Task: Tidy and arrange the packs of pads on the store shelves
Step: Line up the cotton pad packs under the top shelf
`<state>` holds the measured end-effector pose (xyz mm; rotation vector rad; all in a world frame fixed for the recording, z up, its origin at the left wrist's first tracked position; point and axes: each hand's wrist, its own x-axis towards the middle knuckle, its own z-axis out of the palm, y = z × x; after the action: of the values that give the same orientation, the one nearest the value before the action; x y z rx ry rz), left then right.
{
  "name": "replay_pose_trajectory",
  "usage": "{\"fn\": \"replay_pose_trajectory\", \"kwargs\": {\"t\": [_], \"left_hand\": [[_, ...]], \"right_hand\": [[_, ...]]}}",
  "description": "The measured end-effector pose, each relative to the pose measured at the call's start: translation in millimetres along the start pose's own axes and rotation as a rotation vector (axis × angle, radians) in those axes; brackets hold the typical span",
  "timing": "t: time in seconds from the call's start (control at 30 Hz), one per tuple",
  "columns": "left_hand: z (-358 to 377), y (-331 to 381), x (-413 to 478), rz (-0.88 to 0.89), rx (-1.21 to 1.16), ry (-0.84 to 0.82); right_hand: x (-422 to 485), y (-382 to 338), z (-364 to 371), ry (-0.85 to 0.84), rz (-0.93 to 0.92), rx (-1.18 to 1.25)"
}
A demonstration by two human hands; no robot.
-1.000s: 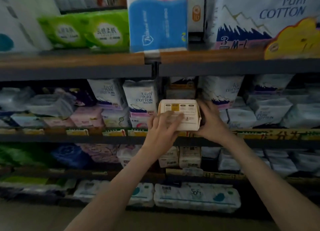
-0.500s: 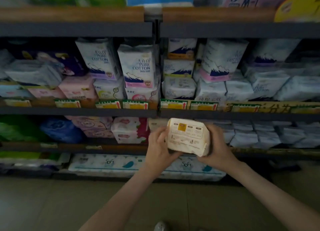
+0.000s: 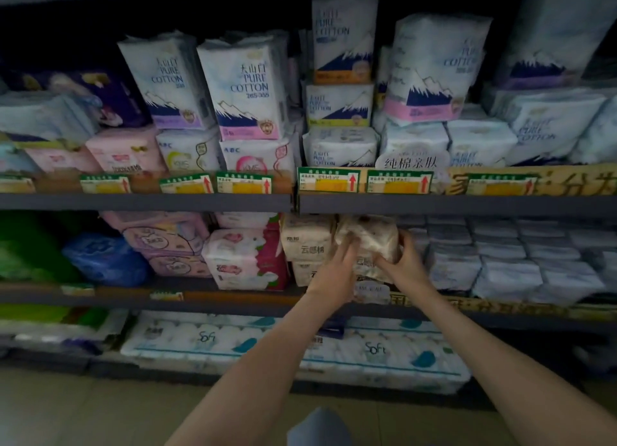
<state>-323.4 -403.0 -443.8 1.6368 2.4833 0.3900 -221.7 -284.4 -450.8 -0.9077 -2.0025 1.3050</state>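
Both hands on the cream pad pack (image 3: 369,236) at the lower shelf (image 3: 233,295): left hand (image 3: 335,272) grips its left side, right hand (image 3: 405,265) curls round its right, beside stacked cream packs (image 3: 305,245).

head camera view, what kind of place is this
Most likely a shop aisle, in a supermarket or convenience store. The shelves are crammed with Pure Cotton pad packs, green-and-yellow price tags line the shelf edges, and the left hand and right hand grip a beige pack at a lower shelf.

The cream pack (image 3: 369,236) has come down into the lower shelf (image 3: 233,297).
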Motion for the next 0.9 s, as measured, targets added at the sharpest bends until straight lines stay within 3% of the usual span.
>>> {"fn": "replay_pose_trajectory", "kwargs": {"t": [0.07,0.17,0.33,0.4,0.53,0.67,0.8,0.9], "left_hand": [[13,-10,14,-0.013,0.128,-0.112],[22,-5,33,-0.013,0.329,-0.131],[9,16,32,-0.142,0.465,-0.062],[7,20,26,-0.169,0.449,-0.052],[1,32,1,-0.083,0.311,0.131],[-30,48,-24,0.116,0.143,0.285],[-89,65,-43,0.198,-0.028,0.478],[-133,75,-41,0.25,-0.022,0.624]], "right_hand": [[12,18,12,-0.002,-0.084,-0.049],[31,34,20,0.017,-0.18,-0.133],[35,37,24,0.136,-0.249,-0.784],[29,34,21,0.174,-0.312,-0.896],[-1,10,-2,0.116,-0.408,-0.862],[-38,-32,-33,0.0,-0.466,-0.706],[-60,-94,-60,0.066,-0.569,-0.591],[-64,-134,-72,0.125,-0.618,-0.536]]}}
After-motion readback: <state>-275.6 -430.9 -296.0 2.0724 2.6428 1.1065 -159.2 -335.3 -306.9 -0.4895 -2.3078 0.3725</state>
